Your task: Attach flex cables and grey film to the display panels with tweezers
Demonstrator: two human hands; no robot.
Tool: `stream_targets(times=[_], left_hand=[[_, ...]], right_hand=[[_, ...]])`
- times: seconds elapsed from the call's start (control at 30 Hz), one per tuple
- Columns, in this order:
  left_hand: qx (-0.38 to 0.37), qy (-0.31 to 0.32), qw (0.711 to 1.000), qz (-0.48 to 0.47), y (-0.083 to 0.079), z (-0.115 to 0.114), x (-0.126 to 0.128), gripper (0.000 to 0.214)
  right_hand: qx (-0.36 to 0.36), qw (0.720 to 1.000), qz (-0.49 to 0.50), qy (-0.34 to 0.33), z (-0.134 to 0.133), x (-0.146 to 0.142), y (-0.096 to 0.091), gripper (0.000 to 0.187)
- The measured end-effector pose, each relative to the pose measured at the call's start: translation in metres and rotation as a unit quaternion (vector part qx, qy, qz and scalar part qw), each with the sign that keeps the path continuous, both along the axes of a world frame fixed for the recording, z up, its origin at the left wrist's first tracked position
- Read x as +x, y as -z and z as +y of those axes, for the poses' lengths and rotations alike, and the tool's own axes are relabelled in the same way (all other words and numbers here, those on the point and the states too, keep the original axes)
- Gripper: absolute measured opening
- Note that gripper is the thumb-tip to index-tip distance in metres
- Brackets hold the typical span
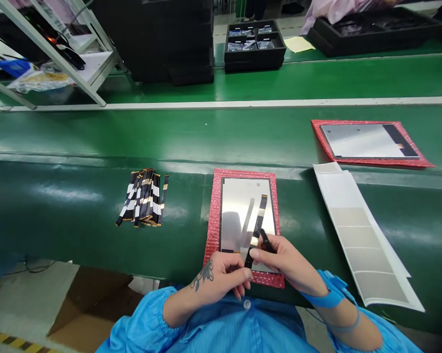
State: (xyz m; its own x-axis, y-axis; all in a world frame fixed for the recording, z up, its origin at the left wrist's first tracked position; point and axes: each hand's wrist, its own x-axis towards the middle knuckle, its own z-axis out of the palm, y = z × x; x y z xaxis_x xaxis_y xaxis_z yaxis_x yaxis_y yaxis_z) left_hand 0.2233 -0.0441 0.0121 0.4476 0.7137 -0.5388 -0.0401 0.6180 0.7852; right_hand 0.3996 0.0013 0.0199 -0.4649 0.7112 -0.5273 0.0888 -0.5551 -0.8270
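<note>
A black flex cable [258, 223] with a gold end and a pale band stands tilted above a display panel [230, 206]. My left hand [226, 275] is closed in a pinch at the cable's lower end. My right hand [282, 259] touches the cable with thumb and fingertips, and a slim black tool [266, 241], perhaps tweezers, sticks up from its grip. The tool's lower part is hidden by the fingers. Beneath both hands, the silver panel lies on a red bubble-wrap sheet [213, 215] and mirrors the cable.
A pile of flex cables [144, 198] lies left on the green bench [184, 132]. To the right are sheets of grey stickers [364, 245] and another panel [364, 140] on red wrap. Behind stand a black tray [255, 63], stacked black boxes [169, 44] and a person's pink sleeve [327, 11].
</note>
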Motion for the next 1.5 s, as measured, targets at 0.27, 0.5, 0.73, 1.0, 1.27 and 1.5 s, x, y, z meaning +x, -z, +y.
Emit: stream_targets(times=[0.27,0.5,0.73,1.0,1.27,1.5], left_hand=[[0.434,-0.03,0.843,0.316,0.031,-0.012,-0.013,0.026],[0.574,-0.017,0.679,0.456,0.053,-0.028,-0.012,0.027],[0.561,-0.03,0.701,0.439,0.054,-0.028,-0.011,0.025],[0.532,-0.064,0.745,0.396,0.052,-0.028,-0.009,0.02],[0.575,-0.086,0.715,0.387,0.056,-0.034,-0.012,0.022],[0.575,-0.075,0.717,0.386,0.056,-0.034,-0.013,0.021]], right_hand=[[0.213,0.964,-0.145,-0.067,0.01,0.002,0.02,0.02],[0.339,0.876,-0.323,-0.112,0.007,-0.011,0.038,0.019],[0.332,0.905,-0.227,-0.141,0.01,-0.012,0.035,0.017],[0.326,0.894,-0.251,-0.178,0.01,-0.014,0.033,0.013],[0.344,0.877,-0.27,-0.198,0.008,-0.014,0.034,0.011],[0.347,0.849,-0.321,-0.235,0.008,-0.018,0.033,0.014]])
